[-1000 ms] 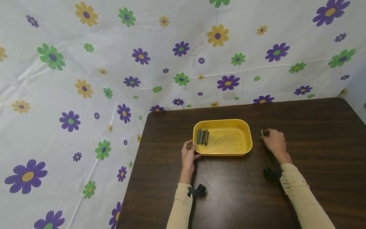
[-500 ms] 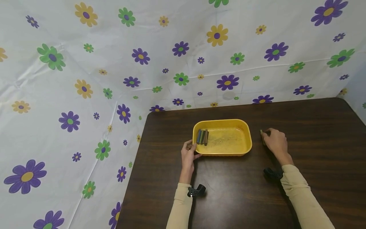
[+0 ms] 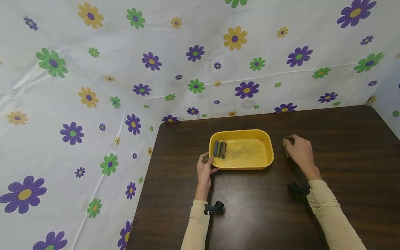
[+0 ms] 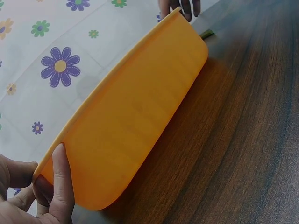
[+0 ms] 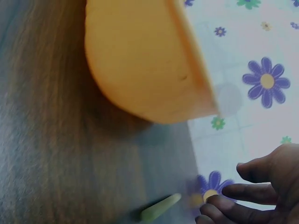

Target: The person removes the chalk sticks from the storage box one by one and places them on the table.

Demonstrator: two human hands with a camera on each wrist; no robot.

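Observation:
My left hand (image 3: 204,170) grips the yellow plastic tub (image 3: 240,169) at its near left corner, with thumb and fingers about the rim. In the left wrist view the fingers (image 4: 62,186) press the outer wall. Several dark chalk-like sticks (image 3: 220,149), blue, green and brown, lie side by side at the tub's left end. To the right of the tub a green chalk-like stick (image 5: 161,207) lies on the table. My right hand (image 3: 300,151) hovers just above and beside it. The right wrist view shows its fingers loosely bent, apart from the stick and holding nothing.
The dark wood-grain table (image 3: 250,215) runs up to a white flower-printed sheet (image 3: 175,41) behind and to the left. A black wrist strap mount (image 3: 214,207) sits on the left forearm, another (image 3: 298,189) on the right.
The right hand has let go of the green chalk-like stick, which now lies on the table, and has risen slightly. The left hand keeps its grip on the tub.

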